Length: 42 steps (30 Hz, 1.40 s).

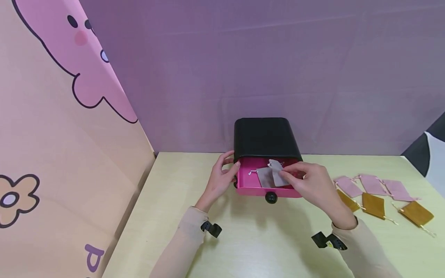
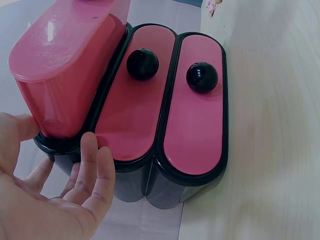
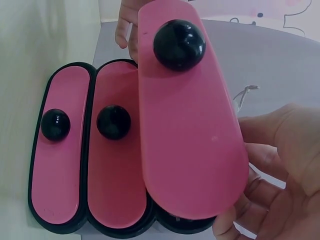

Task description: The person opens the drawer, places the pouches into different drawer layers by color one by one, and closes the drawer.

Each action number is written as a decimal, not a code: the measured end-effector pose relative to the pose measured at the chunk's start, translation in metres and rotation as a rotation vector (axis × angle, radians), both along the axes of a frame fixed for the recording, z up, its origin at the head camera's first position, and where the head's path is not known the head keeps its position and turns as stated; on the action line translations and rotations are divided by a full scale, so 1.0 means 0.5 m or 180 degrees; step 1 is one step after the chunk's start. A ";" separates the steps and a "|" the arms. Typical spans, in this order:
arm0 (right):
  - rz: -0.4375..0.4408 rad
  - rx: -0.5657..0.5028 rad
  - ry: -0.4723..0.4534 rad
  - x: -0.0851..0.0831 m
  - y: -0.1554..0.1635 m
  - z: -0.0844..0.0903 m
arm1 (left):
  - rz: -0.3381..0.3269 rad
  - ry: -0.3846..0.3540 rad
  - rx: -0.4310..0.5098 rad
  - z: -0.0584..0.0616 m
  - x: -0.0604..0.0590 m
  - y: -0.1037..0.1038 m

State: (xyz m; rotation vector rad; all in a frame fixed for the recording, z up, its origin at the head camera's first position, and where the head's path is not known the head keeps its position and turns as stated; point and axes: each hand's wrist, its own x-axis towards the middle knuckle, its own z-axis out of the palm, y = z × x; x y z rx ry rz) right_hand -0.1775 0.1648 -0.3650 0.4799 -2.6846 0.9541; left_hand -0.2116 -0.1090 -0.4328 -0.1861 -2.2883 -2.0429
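Observation:
A black drawer cabinet (image 1: 264,136) stands on the table with its top pink drawer (image 1: 251,191) pulled out. A grey drawstring pouch (image 1: 265,178) lies in that drawer, its white cord towards the left. Above it, a second grey pouch (image 1: 277,174) is pinched between the thumb and fingers of my right hand (image 1: 314,185). My left hand (image 1: 219,178) touches the left side of the drawer and cabinet, its fingers loosely bent. Two closed pink drawers, one the middle drawer (image 2: 132,110), show in both wrist views. In the right wrist view the drawer front hides the pouches.
On the right of the table (image 1: 260,247) lie several pink pouches (image 1: 372,184) and several mustard-brown pouches (image 1: 373,205) with pale cords. A purple backdrop (image 1: 222,77) hangs behind the cabinet. A patterned panel (image 1: 69,154) borders the left side.

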 end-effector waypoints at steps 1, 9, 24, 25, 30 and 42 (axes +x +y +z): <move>-0.0002 -0.0006 -0.0011 0.000 -0.002 0.000 | 0.0001 0.0006 -0.0010 0.001 0.001 0.000; -0.0022 0.0025 -0.0132 -0.008 -0.014 -0.003 | 0.0006 0.0014 -0.0016 0.000 -0.001 0.001; -0.0071 0.0027 -0.0118 -0.011 -0.015 -0.019 | 0.0013 -0.0002 -0.0037 -0.003 -0.002 0.002; -0.0083 -0.0007 -0.0092 -0.008 -0.015 -0.019 | 0.0012 -0.0012 -0.0034 -0.003 -0.002 0.003; -0.0169 -0.0240 0.0149 0.009 -0.016 -0.022 | 0.0005 -0.0009 -0.0043 -0.001 -0.002 0.003; 0.0241 -0.1310 0.1268 0.060 -0.017 -0.065 | 0.0002 0.0022 0.0010 -0.002 0.004 0.004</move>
